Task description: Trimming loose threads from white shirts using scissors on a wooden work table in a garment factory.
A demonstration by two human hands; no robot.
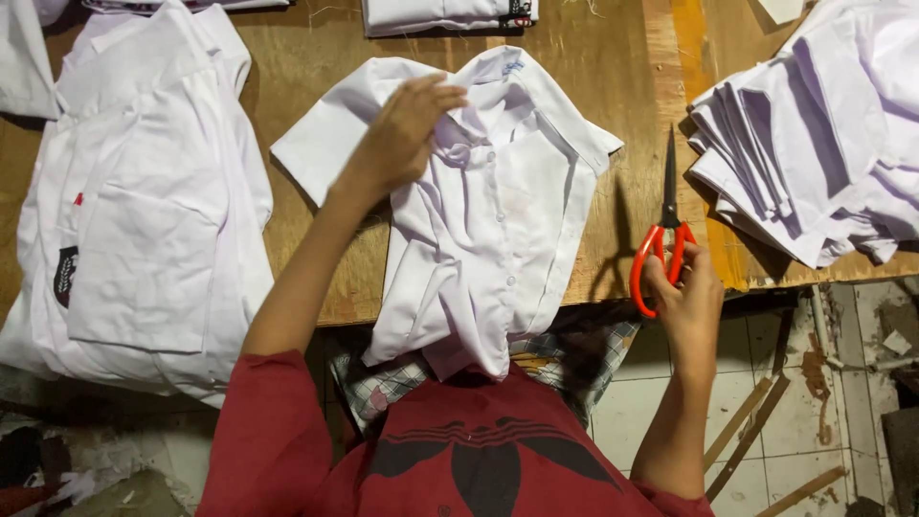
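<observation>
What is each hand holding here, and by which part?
The right hand holds the scissors by their orange handle loops, blades pointing away. The left hand pinches the white shirt at the fabric beside its collar.

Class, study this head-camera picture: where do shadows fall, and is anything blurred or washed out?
Head view: the red-handled scissors in the right hand cast a soft shadow leftwards on the brown wooden table; the left hand, on the white buttoned shirt, looks slightly motion-blurred; the stack of folded white cloth at right is bright, nearly washed out; the tiled floor below is dim.
</observation>
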